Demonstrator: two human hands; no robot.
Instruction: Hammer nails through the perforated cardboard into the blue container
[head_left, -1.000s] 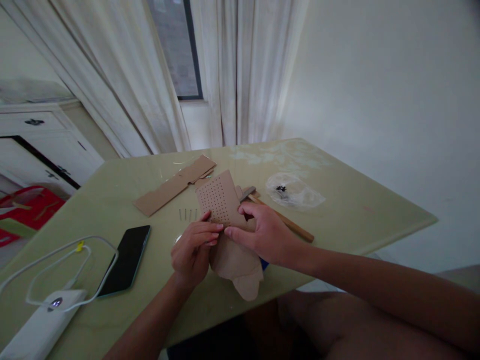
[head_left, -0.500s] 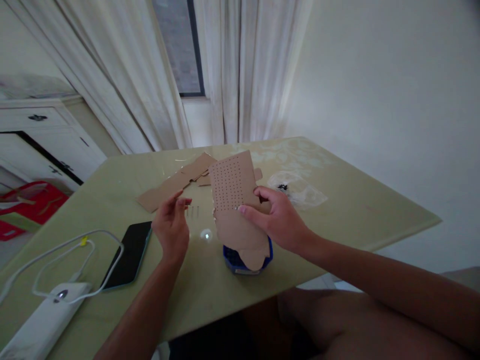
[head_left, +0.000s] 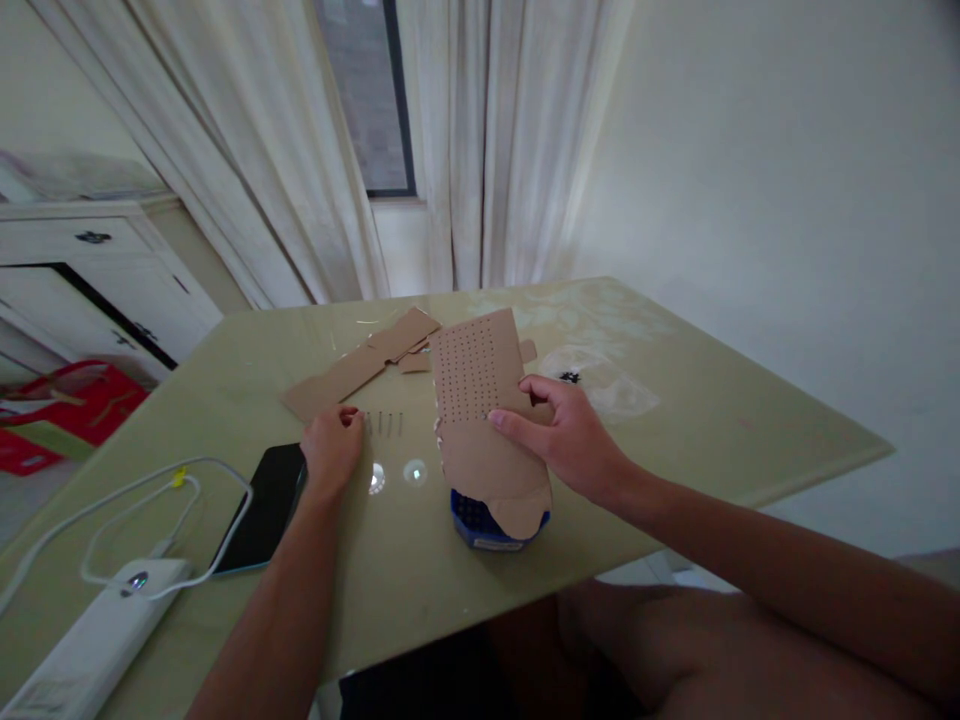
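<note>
My right hand grips a brown cardboard piece by its right side, thumb on the face and fingers behind. Rows of small holes are punched in its upper part, and its left edge is torn. The cardboard stands tilted over a blue plastic basket, hiding most of it. My left hand rests low at the table, fingers curled together at the left end of a row of several thin screws or nails. Whatever its fingertips hold is too small to make out.
Flat cardboard scraps lie behind the screws. A clear plastic bag with small black pieces sits to the right. On the left are a phone, a white power strip and its looping cable.
My left hand has come down to the tabletop by the row of thin metal pieces, its fingers now more curled. My right hand still holds the cardboard. The view has shifted slightly.
</note>
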